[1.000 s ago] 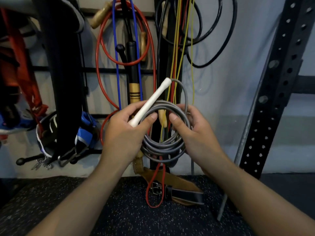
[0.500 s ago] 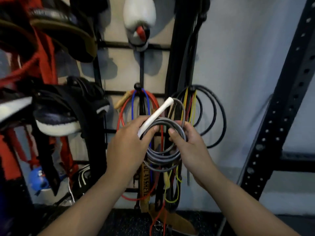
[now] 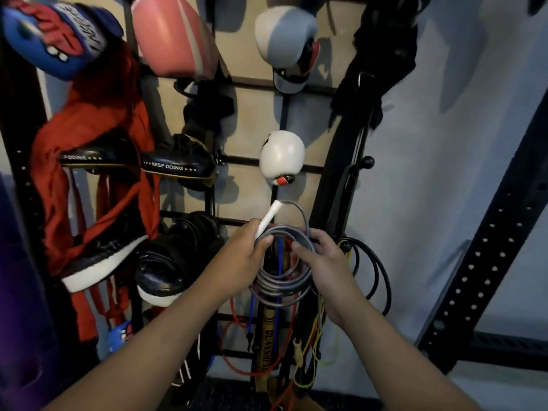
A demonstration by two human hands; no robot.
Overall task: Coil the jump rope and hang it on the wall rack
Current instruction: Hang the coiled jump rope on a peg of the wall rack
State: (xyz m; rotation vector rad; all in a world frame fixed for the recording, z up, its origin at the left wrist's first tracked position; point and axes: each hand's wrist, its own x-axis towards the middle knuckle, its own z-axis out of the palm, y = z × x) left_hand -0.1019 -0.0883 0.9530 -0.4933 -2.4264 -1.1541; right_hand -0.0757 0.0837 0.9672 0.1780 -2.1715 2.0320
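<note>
The grey jump rope (image 3: 281,284) is wound into a round coil held up in front of the black wall rack (image 3: 283,111). Its white handle (image 3: 268,217) sticks up and to the right from the coil's top left. My left hand (image 3: 241,262) pinches the handle's base and the coil's left side. My right hand (image 3: 321,266) grips the coil's right side, thumb over the strands. A black ball-tipped hook (image 3: 368,162) juts from the rack above and to the right of the coil, another hook (image 3: 345,247) sits just behind my right hand.
Boxing gloves (image 3: 286,40), black focus pads (image 3: 175,167), a red garment (image 3: 89,149) and shoes (image 3: 103,262) hang on the rack's left and top. Other ropes and bands (image 3: 370,274) hang lower right. A perforated black steel upright (image 3: 486,256) stands at the right.
The view has tilted upward, bringing the gloves and upper rack into sight. Both hands have kept the same grip and carried the coil higher along the rack.
</note>
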